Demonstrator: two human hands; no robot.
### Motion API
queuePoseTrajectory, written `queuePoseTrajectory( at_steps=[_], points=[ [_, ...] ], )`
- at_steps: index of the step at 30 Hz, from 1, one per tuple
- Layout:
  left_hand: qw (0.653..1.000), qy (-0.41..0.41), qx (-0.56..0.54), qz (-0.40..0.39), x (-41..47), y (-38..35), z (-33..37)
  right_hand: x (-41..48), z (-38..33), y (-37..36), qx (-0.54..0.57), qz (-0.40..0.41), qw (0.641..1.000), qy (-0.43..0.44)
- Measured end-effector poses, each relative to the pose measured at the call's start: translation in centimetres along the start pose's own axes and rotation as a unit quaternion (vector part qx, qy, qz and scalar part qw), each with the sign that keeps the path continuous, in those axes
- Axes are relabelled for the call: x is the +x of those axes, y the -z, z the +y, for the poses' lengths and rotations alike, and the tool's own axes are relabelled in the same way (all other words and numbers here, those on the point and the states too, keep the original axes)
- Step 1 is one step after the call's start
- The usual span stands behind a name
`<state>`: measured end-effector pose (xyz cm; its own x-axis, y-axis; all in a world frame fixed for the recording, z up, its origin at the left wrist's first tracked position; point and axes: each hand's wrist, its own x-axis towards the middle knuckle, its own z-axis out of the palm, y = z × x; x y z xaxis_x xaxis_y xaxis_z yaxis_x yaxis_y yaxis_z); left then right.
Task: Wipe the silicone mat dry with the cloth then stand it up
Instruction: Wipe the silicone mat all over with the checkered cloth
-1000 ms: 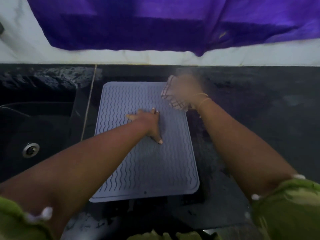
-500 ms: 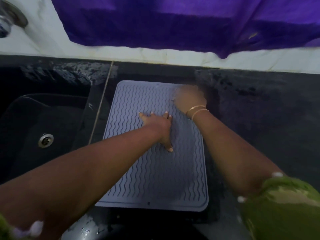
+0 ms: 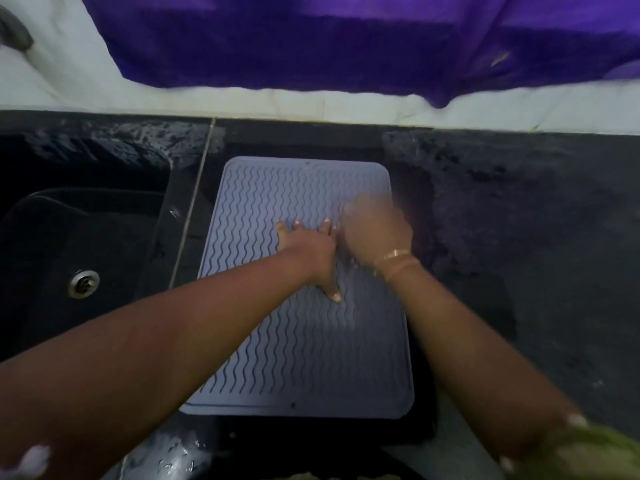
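Palm of left hand [image 3: 311, 252] flat on silicone mat [image 3: 304, 358], fingers spread — right hand [image 3: 377, 233] blurred beside, grip unreadable.

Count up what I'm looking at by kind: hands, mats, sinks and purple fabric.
hands: 2, the left hand and the right hand
mat: 1
sink: 1
purple fabric: 1
total: 5

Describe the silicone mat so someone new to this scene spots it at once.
Find the black countertop below the purple fabric on the wall. Right of the sunken sink, the silicone mat lies flat. It is the only pale grey rectangle there, ribbed with wavy lines, with the left hand flat on it.
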<state>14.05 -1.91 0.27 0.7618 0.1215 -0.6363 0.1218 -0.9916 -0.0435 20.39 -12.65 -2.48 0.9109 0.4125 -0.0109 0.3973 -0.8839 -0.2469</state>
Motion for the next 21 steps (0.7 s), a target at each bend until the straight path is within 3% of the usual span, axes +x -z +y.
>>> queuePoseTrajectory(
  at_steps=[7, 16, 21],
  points=[
    [1.0, 0.011, -0.005, -0.012, -0.2, 0.2, 0.0, 9.1, -0.3, 0.2, 0.009, -0.058, 0.998, -0.026],
    [1.0, 0.003, 0.002, 0.006, 0.0, -0.2, -0.2, -9.1, 0.1, 0.1, 0.041, -0.062, 0.997, 0.01],
    [1.0, 0.001, 0.006, 0.007, -0.1, 0.0, 0.0, -8.0, 0.1, 0.1, 0.019, -0.025, 0.999, 0.011]
  ],
)
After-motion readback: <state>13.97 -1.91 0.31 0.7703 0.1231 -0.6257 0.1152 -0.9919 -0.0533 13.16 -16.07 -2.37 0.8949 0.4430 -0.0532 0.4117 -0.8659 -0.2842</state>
